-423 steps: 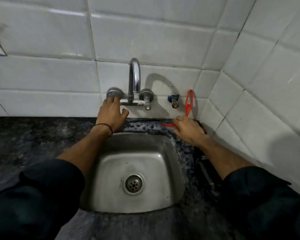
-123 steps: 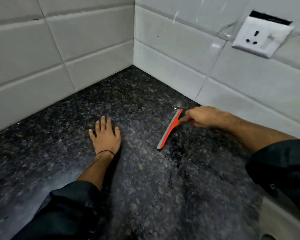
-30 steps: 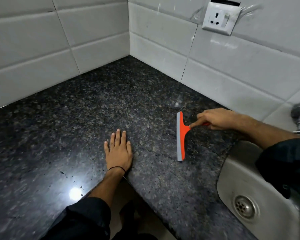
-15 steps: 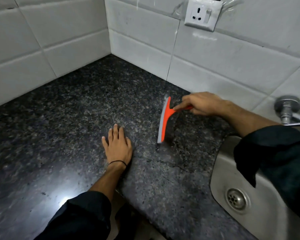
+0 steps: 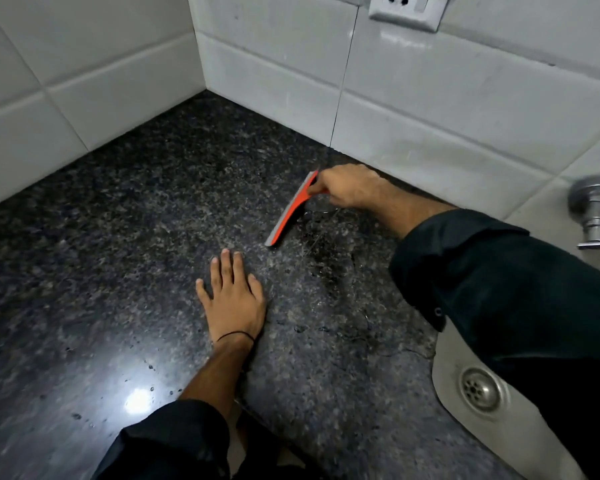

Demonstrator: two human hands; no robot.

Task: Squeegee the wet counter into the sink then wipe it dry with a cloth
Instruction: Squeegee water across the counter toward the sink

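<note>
Squeegee (image 5: 293, 209) in orange with a grey blade lay slanted on the dark speckled granite tabletop (image 5: 118, 237), its far end close to the white tiled wall (image 5: 430, 109) and its near end pointing toward the person. The right hand (image 5: 347, 187) was closed around its handle, fingers curled, just in front of the wall's base. A darker wet patch (image 5: 329, 258) with thin streaks of water spread on the stone to the right of the blade, running on toward the steel sink (image 5: 454, 362), whose drain (image 5: 478, 388) showed at the lower right beneath the dark right sleeve (image 5: 499, 289). The left hand (image 5: 232, 296) lay flat on the tabletop, palm down and fingers loosely spread, holding nothing, a thin black band (image 5: 234, 336) at its wrist; its fingertips were near the blade's near end but apart from it. A white socket (image 5: 407, 10) sat on the wall above, and a chrome tap fitting (image 5: 596, 209) stood at the right edge.
</note>
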